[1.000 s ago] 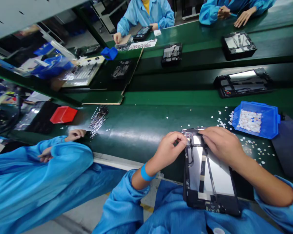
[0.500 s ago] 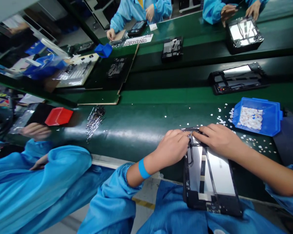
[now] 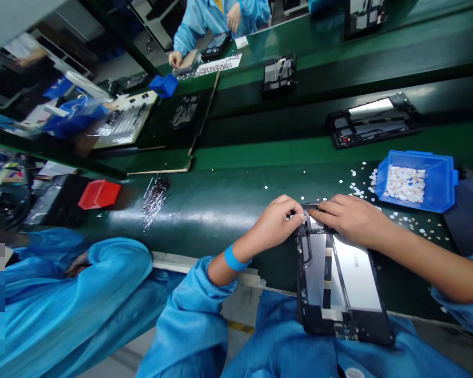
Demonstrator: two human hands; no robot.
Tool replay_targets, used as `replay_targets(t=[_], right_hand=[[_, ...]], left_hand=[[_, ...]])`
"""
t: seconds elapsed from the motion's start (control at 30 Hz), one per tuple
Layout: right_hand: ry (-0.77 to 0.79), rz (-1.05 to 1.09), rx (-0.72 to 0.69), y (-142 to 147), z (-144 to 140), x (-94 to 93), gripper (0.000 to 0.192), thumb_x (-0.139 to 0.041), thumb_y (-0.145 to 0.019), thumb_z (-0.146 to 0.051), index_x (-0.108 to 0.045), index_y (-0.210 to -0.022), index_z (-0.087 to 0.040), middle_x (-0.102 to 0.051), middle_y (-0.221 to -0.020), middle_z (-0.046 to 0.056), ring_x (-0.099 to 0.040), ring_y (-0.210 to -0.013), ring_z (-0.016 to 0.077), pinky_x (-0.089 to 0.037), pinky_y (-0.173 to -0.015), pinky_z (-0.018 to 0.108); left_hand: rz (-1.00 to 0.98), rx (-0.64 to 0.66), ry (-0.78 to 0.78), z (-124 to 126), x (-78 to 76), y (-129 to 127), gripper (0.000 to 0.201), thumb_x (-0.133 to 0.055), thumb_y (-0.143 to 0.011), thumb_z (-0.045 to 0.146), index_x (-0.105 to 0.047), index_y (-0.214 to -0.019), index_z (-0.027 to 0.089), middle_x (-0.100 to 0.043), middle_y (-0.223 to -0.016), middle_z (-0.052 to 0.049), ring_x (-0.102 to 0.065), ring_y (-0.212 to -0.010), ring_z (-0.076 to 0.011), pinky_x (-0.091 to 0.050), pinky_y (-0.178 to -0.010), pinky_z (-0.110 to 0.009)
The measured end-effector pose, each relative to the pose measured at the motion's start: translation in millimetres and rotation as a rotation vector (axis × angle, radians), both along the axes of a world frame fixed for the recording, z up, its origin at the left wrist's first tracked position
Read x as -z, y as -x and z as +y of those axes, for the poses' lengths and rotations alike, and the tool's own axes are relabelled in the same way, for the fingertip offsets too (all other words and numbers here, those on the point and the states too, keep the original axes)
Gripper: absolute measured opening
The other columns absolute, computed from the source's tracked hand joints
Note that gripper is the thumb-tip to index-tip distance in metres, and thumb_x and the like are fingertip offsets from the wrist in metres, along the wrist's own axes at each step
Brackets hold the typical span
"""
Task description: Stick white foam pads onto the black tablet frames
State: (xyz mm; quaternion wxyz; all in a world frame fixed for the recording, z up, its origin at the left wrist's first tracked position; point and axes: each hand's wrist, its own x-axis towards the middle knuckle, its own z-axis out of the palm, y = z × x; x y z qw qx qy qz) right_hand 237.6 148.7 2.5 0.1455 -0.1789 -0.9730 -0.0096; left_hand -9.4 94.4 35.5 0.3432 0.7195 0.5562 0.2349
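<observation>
I am steadying the black rectangular tablet frame [image 3: 339,283] under my flat, open right hand [image 3: 349,220] while my left hand [image 3: 276,226] is pinching something too small to tell at its top edge

The device frame [image 3: 341,294] is matt black plastic around a glossy metal plate, the conveyor belt [image 3: 228,202] smooth glossy green, the parts bin [image 3: 437,184] glossy blue plastic.
</observation>
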Motion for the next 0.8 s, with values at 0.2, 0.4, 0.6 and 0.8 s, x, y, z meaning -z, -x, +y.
replay_targets(t=[0.2, 0.4, 0.6, 0.8], right_hand=[[-0.022, 0.028, 0.0, 0.5, 0.3, 2.1, 0.037, -0.052, -0.098, -0.009, -0.07, -0.129, -0.017, -0.073, -0.11, 0.01, -0.056, -0.088, 0.0232, -0.039, -0.072, 0.037], [0.014, 0.035, 0.014, 2.1, -0.8, 3.1, 0.036, -0.052, -0.099, -0.01, -0.071, -0.128, -0.018, -0.073, -0.106, 0.01, -0.055, -0.087, 0.0225, -0.037, -0.072, 0.036], [-0.009, 0.039, -0.002, 1.5, 1.0, 5.3, 0.035, -0.053, -0.1, -0.012, -0.07, -0.13, -0.017, -0.072, -0.106, 0.01, -0.053, -0.086, 0.0223, -0.036, -0.071, 0.035], [-0.023, 0.021, -0.012, 0.8, 1.7, 5.6, 0.036, -0.053, -0.1, -0.012, -0.068, -0.132, -0.016, -0.072, -0.105, 0.009, -0.053, -0.086, 0.0231, -0.036, -0.072, 0.036]], left_hand=[[-0.039, -0.073, 0.132, 16.5, 21.4, -7.6, 0.013, -0.062, -0.091, 0.02, -0.068, -0.08, 0.019, -0.063, -0.081, -0.002, -0.059, -0.084, -0.0182, -0.047, -0.077, -0.031], [-0.134, -0.181, 0.169, 10.1, 27.5, -13.1, 0.012, -0.062, -0.09, 0.018, -0.068, -0.08, 0.018, -0.064, -0.085, -0.002, -0.057, -0.082, -0.0168, -0.046, -0.078, -0.031], [-0.112, -0.232, 0.11, 2.9, 31.9, -16.4, 0.01, -0.064, -0.09, 0.014, -0.069, -0.083, 0.019, -0.063, -0.084, -0.001, -0.057, -0.084, -0.0167, -0.046, -0.078, -0.03], [-0.015, -0.233, -0.062, -4.0, 36.4, -21.4, 0.011, -0.062, -0.096, 0.017, -0.064, -0.085, 0.02, -0.062, -0.089, -0.001, -0.058, -0.092, -0.018, -0.045, -0.083, -0.031]])
